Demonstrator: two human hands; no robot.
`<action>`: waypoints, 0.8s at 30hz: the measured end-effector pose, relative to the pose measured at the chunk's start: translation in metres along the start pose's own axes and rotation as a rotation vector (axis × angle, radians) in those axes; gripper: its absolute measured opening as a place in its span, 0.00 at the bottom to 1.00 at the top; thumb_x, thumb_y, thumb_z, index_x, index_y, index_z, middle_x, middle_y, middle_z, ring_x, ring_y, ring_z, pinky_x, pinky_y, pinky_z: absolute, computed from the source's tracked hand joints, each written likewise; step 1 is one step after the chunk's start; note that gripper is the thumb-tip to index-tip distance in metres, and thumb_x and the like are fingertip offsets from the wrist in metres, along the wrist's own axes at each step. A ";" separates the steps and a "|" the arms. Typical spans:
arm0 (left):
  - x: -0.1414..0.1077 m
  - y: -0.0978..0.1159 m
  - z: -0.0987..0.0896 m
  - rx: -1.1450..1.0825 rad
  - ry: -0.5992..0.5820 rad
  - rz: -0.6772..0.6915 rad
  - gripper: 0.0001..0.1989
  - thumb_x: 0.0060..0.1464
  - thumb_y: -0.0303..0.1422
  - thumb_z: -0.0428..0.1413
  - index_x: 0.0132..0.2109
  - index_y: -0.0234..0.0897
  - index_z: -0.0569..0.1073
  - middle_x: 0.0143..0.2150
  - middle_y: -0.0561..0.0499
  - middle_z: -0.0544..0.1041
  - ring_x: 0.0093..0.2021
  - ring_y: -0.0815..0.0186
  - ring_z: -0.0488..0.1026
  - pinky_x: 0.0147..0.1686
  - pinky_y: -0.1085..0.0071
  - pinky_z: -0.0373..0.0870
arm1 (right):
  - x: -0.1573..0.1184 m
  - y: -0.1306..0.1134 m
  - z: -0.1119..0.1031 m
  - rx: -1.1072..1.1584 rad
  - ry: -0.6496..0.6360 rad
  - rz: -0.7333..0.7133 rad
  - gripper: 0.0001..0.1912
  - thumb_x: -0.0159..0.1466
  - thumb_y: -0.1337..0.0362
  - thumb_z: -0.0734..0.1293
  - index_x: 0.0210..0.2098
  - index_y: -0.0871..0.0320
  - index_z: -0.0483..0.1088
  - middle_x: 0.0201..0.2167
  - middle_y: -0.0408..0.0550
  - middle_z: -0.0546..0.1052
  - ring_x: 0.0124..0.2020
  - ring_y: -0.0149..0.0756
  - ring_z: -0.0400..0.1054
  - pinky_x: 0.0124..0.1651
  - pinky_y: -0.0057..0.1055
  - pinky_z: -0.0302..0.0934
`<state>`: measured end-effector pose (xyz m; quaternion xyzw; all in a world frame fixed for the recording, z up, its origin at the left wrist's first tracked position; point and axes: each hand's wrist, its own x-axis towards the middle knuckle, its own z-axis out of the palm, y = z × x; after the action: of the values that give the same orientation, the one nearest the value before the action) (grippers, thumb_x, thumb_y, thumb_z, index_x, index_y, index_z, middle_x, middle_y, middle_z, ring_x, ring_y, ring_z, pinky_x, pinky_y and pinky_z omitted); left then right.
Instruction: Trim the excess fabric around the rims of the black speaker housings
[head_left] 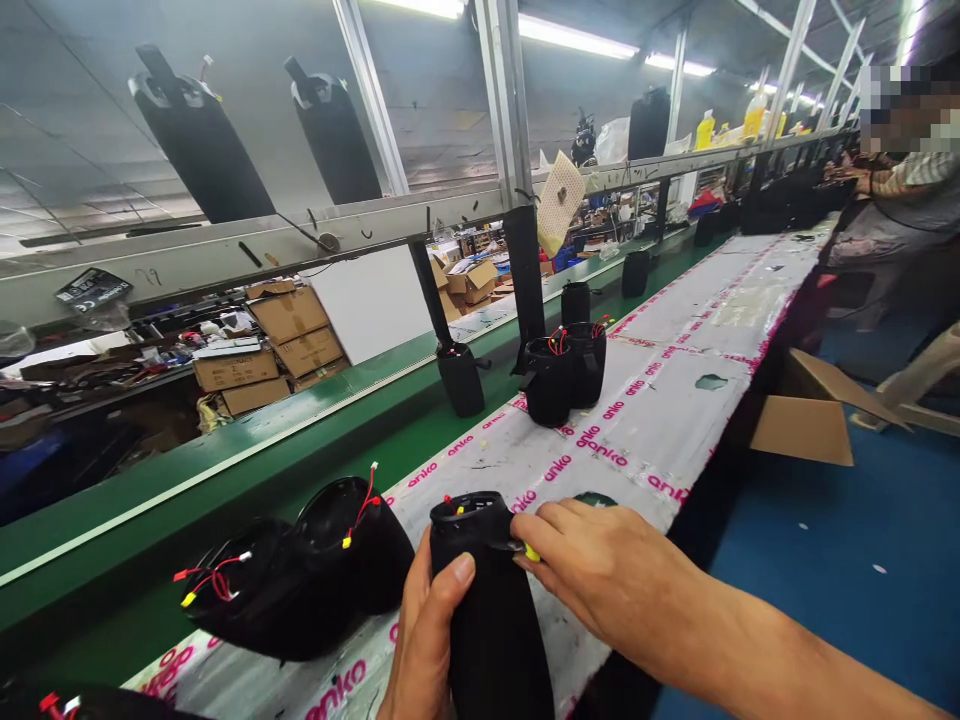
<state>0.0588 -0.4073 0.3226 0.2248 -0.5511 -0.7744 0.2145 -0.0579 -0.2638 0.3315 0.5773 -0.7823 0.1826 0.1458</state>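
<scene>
My left hand point(431, 630) is wrapped round a black cylindrical housing point(491, 610), its thumb along the near side. The housing is tilted, its open rim facing up, with a bit of red and yellow wire inside. At the right of the rim, my right hand point(581, 555) is closed on a small yellow-ended tool point(531, 552) touching the housing's upper edge; most of the tool is hidden by the fingers. Left of my hands lie two black housings point(360, 560) point(277, 600) with red and yellow connector wires sticking out.
More black housings point(551, 385) stand farther along the printed white bench cover point(637, 400). A green conveyor point(300, 440) runs beside it, under a metal shelf point(397, 220). An open cardboard box point(802, 430) is at right. A person point(907, 200) works at far right.
</scene>
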 end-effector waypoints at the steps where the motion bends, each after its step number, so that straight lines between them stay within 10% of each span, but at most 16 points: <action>1: 0.000 -0.001 0.000 0.006 -0.007 0.012 0.28 0.51 0.46 0.63 0.57 0.40 0.74 0.50 0.45 0.81 0.50 0.51 0.77 0.49 0.62 0.73 | 0.000 0.001 0.001 -0.023 0.014 -0.018 0.05 0.70 0.69 0.63 0.42 0.53 0.63 0.32 0.42 0.72 0.30 0.40 0.70 0.28 0.36 0.52; 10: 0.007 -0.002 -0.008 0.160 -0.171 0.091 0.32 0.48 0.47 0.65 0.57 0.38 0.71 0.48 0.43 0.81 0.49 0.49 0.76 0.50 0.59 0.71 | 0.003 0.008 -0.017 -0.239 -0.059 -0.167 0.19 0.54 0.80 0.65 0.38 0.53 0.61 0.29 0.41 0.71 0.26 0.39 0.66 0.25 0.35 0.45; 24: 0.008 0.004 -0.003 0.436 -0.045 0.139 0.36 0.42 0.52 0.67 0.55 0.38 0.71 0.47 0.44 0.81 0.48 0.48 0.77 0.52 0.57 0.68 | 0.012 0.009 -0.033 -0.432 -0.062 -0.295 0.14 0.47 0.77 0.66 0.30 0.54 0.63 0.23 0.40 0.66 0.18 0.37 0.60 0.20 0.38 0.33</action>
<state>0.0547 -0.4153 0.3242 0.2100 -0.7244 -0.6250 0.2014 -0.0697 -0.2560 0.3652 0.6459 -0.7147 -0.0295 0.2668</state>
